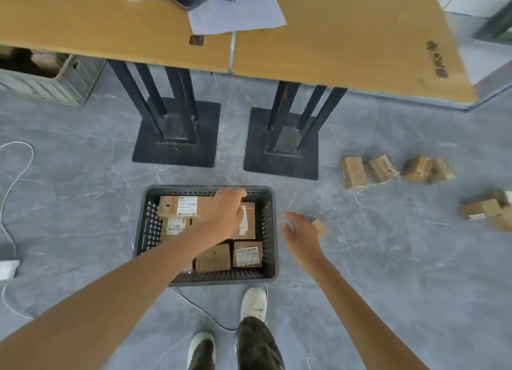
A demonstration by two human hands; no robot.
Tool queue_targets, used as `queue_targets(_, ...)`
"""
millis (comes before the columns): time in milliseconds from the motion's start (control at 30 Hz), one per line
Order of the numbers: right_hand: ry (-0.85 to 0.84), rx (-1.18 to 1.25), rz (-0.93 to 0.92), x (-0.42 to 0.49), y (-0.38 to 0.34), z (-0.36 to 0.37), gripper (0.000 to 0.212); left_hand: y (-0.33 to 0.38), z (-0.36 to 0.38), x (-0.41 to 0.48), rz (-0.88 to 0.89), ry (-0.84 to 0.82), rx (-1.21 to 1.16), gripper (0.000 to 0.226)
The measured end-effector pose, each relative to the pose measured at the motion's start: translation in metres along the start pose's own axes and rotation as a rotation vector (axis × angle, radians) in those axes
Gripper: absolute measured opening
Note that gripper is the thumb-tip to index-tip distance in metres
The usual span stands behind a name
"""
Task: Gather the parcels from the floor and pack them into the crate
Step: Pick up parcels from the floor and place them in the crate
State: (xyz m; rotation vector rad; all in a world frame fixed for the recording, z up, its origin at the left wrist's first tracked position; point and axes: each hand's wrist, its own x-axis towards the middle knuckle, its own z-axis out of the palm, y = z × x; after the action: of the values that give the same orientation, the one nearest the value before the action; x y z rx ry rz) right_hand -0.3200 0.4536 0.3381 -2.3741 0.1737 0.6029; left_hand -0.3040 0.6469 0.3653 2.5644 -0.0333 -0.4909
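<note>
A dark grey plastic crate [221, 278] stands on the floor in front of my feet, holding several brown cardboard parcels [177, 206], some with white labels. My left hand [225, 213] reaches into the crate, palm down, its fingers curled over the far edge of a flat brown parcel [248, 222]. My right hand [300, 238] hovers just right of the crate with fingers spread and nothing in it. A small brown parcel [320, 228] lies on the floor right beside its fingers. More parcels [353, 172] [428, 170] lie further right, and another pile [487, 211] sits at the right edge.
Two wooden tables [332, 45] on black pedestal bases [174, 136] stand just beyond the crate, with paper, a pen and a phone on top. A second grey crate [55, 81] sits under the left table. A white cable [16, 175] runs along the floor at left.
</note>
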Motion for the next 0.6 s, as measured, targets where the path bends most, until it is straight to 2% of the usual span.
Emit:
queue_targets(133,0.073,0.081,0.062,-0.049,-0.023,-0.033,0.029,0.023,-0.046,-0.038,0.027,0.041,-0.043,0.034)
queue_targets(333,0.209,0.136,0.057,-0.132,-0.073,-0.091,0.031,0.063,-0.124,-0.096,0.093,0.088,-0.031,0.037)
queue_targets(500,0.419,0.259,0.031,-0.214,-0.101,-0.175,0.029,0.139,-0.2,-0.127,0.214,0.139,-0.018,0.038)
queue_targets(600,0.552,0.311,-0.031,-0.266,-0.111,-0.234,0.027,0.208,-0.239,-0.148,0.356,0.146,0.003,0.037)
